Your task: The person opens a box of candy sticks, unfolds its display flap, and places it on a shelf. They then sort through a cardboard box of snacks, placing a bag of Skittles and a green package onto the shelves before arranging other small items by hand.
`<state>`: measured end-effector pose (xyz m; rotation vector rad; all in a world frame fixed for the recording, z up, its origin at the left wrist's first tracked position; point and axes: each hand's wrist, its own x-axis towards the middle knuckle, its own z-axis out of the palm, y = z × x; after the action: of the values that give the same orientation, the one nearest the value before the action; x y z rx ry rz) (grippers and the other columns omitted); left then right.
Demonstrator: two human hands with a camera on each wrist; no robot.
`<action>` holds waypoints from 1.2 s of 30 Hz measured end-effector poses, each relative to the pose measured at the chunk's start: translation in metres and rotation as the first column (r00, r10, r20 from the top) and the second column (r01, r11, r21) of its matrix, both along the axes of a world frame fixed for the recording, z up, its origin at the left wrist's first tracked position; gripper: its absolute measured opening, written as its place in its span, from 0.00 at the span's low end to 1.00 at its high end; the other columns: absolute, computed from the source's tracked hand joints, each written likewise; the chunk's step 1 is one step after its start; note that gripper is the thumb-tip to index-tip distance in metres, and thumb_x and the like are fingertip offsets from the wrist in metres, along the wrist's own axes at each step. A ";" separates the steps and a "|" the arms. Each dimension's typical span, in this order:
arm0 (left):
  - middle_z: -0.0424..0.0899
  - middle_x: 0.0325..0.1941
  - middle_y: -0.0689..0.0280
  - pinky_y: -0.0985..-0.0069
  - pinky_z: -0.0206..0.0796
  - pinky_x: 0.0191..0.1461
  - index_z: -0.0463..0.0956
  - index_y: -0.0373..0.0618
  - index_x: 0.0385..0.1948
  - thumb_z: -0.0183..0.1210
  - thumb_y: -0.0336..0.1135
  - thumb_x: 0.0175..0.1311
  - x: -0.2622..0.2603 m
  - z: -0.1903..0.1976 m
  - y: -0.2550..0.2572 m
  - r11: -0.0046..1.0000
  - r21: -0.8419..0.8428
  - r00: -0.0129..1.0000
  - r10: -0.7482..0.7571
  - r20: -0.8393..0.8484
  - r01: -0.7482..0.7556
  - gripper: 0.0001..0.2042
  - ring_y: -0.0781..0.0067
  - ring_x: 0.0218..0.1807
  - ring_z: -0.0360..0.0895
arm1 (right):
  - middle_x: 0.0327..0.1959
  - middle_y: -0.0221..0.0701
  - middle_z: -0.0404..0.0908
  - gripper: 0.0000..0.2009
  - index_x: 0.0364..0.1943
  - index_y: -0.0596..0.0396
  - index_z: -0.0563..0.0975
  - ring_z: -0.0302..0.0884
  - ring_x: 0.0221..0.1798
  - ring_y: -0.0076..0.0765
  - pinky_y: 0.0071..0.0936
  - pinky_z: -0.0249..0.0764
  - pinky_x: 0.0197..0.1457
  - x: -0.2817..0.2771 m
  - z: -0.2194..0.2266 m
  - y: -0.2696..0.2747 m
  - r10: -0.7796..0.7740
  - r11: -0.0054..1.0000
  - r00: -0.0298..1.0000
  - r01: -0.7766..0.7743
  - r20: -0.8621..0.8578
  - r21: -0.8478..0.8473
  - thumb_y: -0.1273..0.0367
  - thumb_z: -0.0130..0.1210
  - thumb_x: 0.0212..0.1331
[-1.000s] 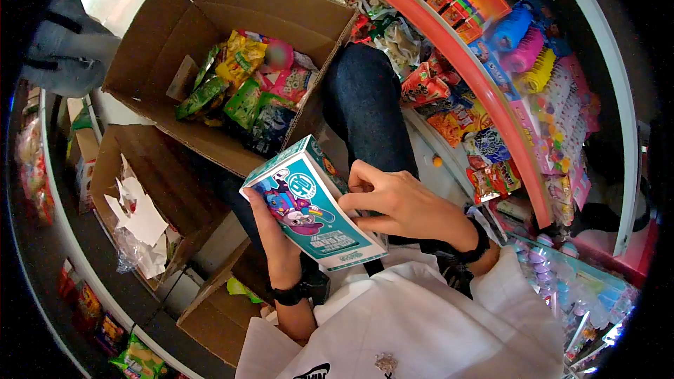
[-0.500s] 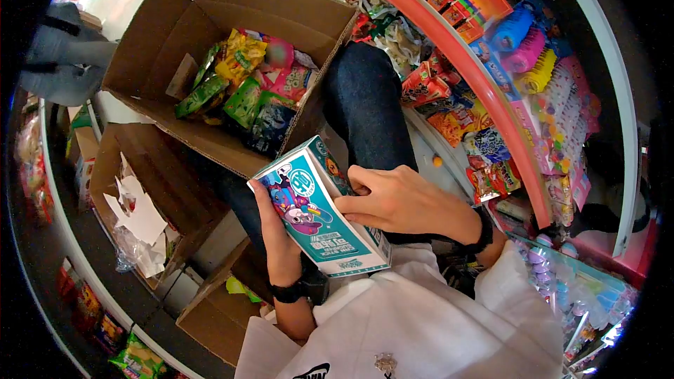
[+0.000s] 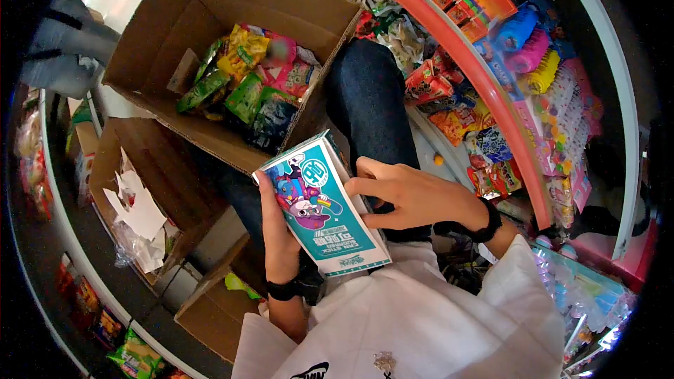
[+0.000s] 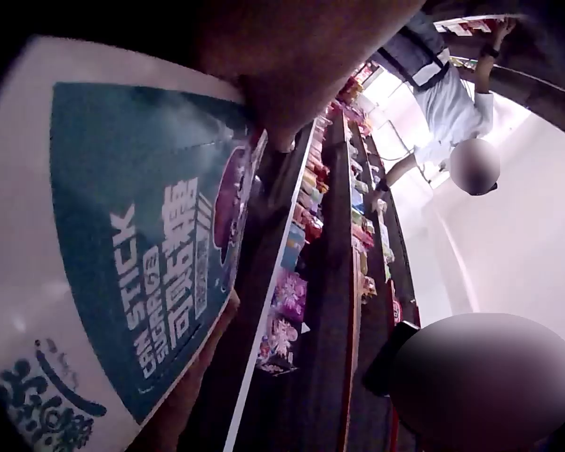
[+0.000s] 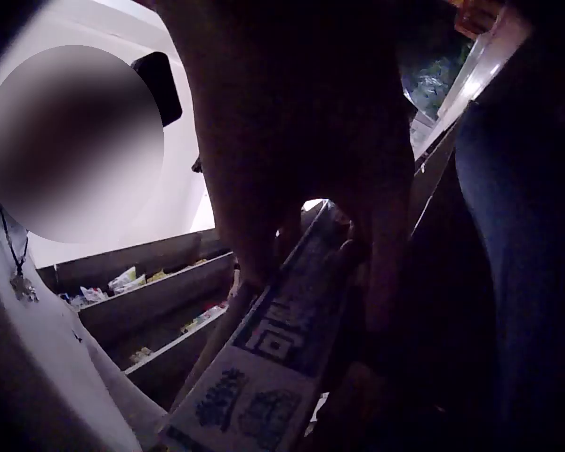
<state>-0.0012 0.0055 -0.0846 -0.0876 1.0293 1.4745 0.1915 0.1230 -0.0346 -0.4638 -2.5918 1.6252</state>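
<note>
- Open cardboard carton [image 3: 281,1], mouth up, apparently keeping its snack packets [image 3: 246,102] contained.
- Teal-and-white candy box [image 3: 344,242] tilts over the lap, between both hands.
- Left hand [image 3: 279,235] grips its side, likely bracing it; thumb along the edge, other fingers hidden.
- Right hand [image 3: 404,196] pinches the opposite long edge, fingers bent; exact fingertip contact unclear.
- Versus a second earlier: box steeper, front squarer to view.

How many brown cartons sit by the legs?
3: the largest, holding snack packets; a second beside it, with torn paper; a third by the left forearm. More may be hidden.
</note>
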 end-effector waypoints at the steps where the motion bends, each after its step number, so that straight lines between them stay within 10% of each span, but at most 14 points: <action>1: 0.84 0.44 0.63 0.74 0.77 0.46 0.74 0.44 0.47 0.40 0.61 0.70 0.001 0.000 0.000 1.000 0.007 1.000 0.002 0.000 -0.002 0.28 0.72 0.42 0.83 | 0.36 0.44 0.68 0.21 0.53 0.46 0.68 0.74 0.38 0.54 0.43 0.71 0.39 0.000 -0.002 0.000 0.001 1.000 1.000 -0.001 0.019 -0.016 0.62 0.59 0.56; 22: 0.83 0.42 0.62 0.72 0.77 0.44 0.74 0.44 0.46 0.42 0.62 0.69 0.006 -0.013 0.002 0.998 -0.044 0.988 0.044 -0.150 -0.051 0.28 0.70 0.39 0.82 | 0.35 0.43 0.72 0.32 0.51 0.57 0.65 0.78 0.33 0.54 0.42 0.78 0.34 -0.004 -0.017 -0.020 -0.204 0.946 0.977 0.213 -0.062 0.246 0.60 0.67 0.44; 25: 0.83 0.42 0.63 0.72 0.77 0.44 0.74 0.44 0.46 0.43 0.62 0.68 0.007 -0.009 0.004 0.996 -0.042 0.990 0.069 -0.122 -0.074 0.28 0.70 0.39 0.82 | 0.35 0.41 0.74 0.32 0.50 0.58 0.65 0.79 0.31 0.52 0.41 0.78 0.34 -0.002 -0.023 -0.031 -0.439 0.890 0.889 0.450 -0.128 0.077 0.60 0.68 0.43; 36: 0.83 0.42 0.65 0.71 0.76 0.46 0.74 0.47 0.47 0.43 0.64 0.67 0.013 -0.011 0.004 0.982 -0.062 0.980 0.172 -0.100 -0.179 0.28 0.70 0.41 0.81 | 0.38 0.40 0.77 0.23 0.48 0.64 0.71 0.81 0.33 0.40 0.29 0.79 0.31 0.005 -0.024 -0.037 -0.340 0.762 0.901 0.431 -0.268 0.482 0.67 0.63 0.50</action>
<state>0.0120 0.0098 -0.0952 -0.1640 1.1744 1.6144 0.1967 0.0864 -0.0584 -0.7191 -2.4486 0.7308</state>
